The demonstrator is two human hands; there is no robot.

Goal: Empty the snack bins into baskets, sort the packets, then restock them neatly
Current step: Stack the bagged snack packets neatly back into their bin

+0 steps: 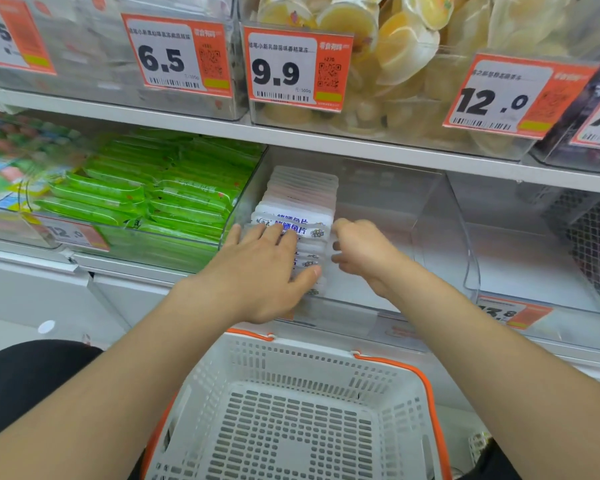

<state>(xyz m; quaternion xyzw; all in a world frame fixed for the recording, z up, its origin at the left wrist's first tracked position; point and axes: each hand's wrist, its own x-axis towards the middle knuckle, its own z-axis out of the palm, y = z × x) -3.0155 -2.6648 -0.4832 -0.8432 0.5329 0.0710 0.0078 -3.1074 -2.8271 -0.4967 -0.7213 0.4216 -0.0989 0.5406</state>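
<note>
With the white packets [300,202] standing in a row at the left of the clear bin [433,216], the left hand [264,271] lay flat on them and the right hand [361,254] curled against their right edge, so squaring the row evenly before letting go seemed wise.

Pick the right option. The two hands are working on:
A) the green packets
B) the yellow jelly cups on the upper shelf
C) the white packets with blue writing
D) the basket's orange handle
C: the left hand lies flat on the row of white packets in the clear bin. The right hand curls its fingers against their right edge. The green packets sit untouched in the next bin.
</note>
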